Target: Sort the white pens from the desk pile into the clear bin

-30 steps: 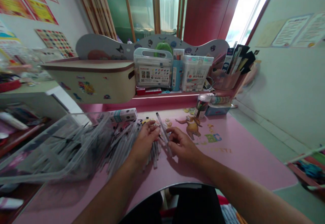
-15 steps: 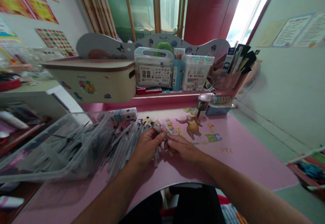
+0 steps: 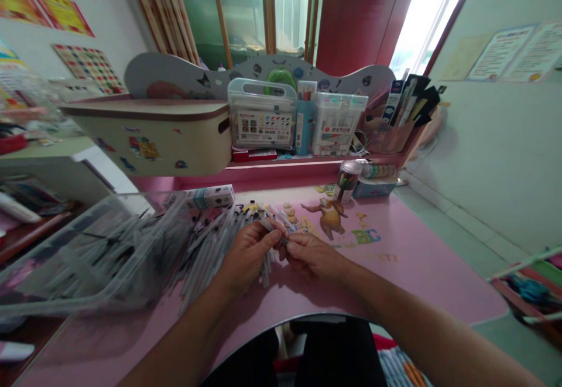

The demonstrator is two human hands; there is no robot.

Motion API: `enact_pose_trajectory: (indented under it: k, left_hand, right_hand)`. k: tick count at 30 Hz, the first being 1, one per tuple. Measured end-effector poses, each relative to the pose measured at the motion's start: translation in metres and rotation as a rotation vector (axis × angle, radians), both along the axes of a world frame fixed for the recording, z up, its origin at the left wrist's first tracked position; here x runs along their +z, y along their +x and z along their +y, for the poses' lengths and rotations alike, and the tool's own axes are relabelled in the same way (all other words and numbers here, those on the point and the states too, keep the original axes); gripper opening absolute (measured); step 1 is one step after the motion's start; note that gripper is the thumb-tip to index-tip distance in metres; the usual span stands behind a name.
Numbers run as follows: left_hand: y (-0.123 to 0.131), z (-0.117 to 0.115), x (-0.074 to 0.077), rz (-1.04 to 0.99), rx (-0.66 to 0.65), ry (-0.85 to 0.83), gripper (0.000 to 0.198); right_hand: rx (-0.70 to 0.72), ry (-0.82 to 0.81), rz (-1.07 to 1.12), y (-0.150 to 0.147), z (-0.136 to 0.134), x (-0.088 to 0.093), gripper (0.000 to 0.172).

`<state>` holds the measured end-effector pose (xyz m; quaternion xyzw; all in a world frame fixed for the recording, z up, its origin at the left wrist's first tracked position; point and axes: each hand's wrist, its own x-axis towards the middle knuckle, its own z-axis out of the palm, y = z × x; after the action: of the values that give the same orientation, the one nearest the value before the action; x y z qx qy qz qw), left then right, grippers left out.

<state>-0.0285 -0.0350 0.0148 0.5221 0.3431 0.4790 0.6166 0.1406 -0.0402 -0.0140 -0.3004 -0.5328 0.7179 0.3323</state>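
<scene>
My left hand (image 3: 254, 249) and my right hand (image 3: 314, 253) meet over the pink desk. Between their fingertips they pinch a slim, greyish pen (image 3: 266, 223), held at a slant; my fingers cover most of it. Beside and partly behind my left hand lies a spread pile of translucent pens (image 3: 211, 264), several with black ends. Further left stands a clear plastic bin (image 3: 52, 308) with many more of the same slim sticks inside.
A white box (image 3: 213, 196) lies behind the pile. At the back right are a clear-lidded jar (image 3: 348, 181) and a blue box (image 3: 374, 188). The shelf carries a cream bin (image 3: 167, 147), marker cases (image 3: 262, 120) and a pen holder (image 3: 389, 135).
The view has shifted slightly. My fingers have moved a little along the pen and closed together, and both hands still hold it at the same place over the desk.
</scene>
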Motion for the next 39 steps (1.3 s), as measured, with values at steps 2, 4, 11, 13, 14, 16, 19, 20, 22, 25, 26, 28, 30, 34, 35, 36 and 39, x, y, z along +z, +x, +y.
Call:
enact_pose_trajectory:
  k: [2,4,11,13,14,16,19,20,22,25,26,28,30,34,35,36,39]
  left_hand:
    - [-0.002,-0.001,0.001,0.008,0.005,0.033,0.016]
    - [-0.004,-0.001,0.002,0.037,-0.004,0.067,0.015]
    - [-0.006,0.002,0.007,0.041,0.086,0.084,0.015]
    - [-0.005,0.002,0.005,-0.042,0.100,-0.011,0.029]
    - [-0.005,0.002,0.004,-0.070,0.076,-0.068,0.037]
    - [-0.004,0.003,0.000,-0.079,-0.017,-0.168,0.043]
    - [-0.003,0.004,-0.007,-0.028,-0.190,-0.257,0.034]
    - [-0.002,0.004,-0.008,-0.014,-0.233,-0.278,0.030]
    - [-0.002,0.004,-0.010,-0.010,-0.274,-0.312,0.025]
    - [-0.001,0.003,-0.010,-0.054,-0.258,-0.343,0.022]
    - [-0.001,0.003,-0.009,-0.070,-0.247,-0.352,0.020]
    - [-0.001,0.002,-0.008,-0.098,-0.230,-0.372,0.018]
    - [-0.001,0.002,-0.008,-0.145,-0.216,-0.382,0.018]
    - [0.000,0.001,-0.006,-0.260,-0.136,-0.348,0.030]
    - [0.001,0.000,-0.006,-0.260,-0.103,-0.335,0.035]
    - [0.002,-0.001,-0.006,-0.241,-0.067,-0.323,0.037]
    - [0.004,-0.003,-0.008,-0.098,0.070,-0.276,0.035]
  right_hand:
    - [-0.017,0.015,-0.005,-0.001,-0.001,0.000,0.044]
    - [-0.049,0.020,-0.009,-0.002,-0.003,-0.001,0.038]
    - [-0.065,-0.015,0.002,0.003,0.007,-0.002,0.034]
    - [-0.127,-0.017,0.024,0.005,0.011,-0.004,0.032]
    - [-0.177,-0.023,0.041,0.005,0.013,-0.006,0.030]
    - [-0.311,-0.048,0.085,0.006,0.015,-0.009,0.031]
    - [-0.419,-0.054,0.063,0.007,0.017,-0.010,0.036]
    - [-0.388,-0.028,0.026,0.008,0.018,-0.009,0.039]
    - [-0.306,0.033,-0.032,0.011,0.019,-0.007,0.041]
    - [-0.250,0.055,-0.048,0.014,0.020,-0.007,0.041]
    - [-0.255,0.043,-0.050,0.014,0.019,-0.008,0.043]
    - [-0.253,0.013,-0.054,0.012,0.019,-0.010,0.048]
    - [-0.253,-0.048,-0.035,0.011,0.019,-0.010,0.050]
    - [-0.277,-0.246,0.057,0.010,0.022,-0.009,0.045]
    - [-0.288,-0.268,0.075,0.010,0.022,-0.009,0.044]
    - [-0.296,-0.274,0.090,0.011,0.023,-0.010,0.042]
    - [-0.293,-0.251,0.137,0.011,0.023,-0.011,0.039]
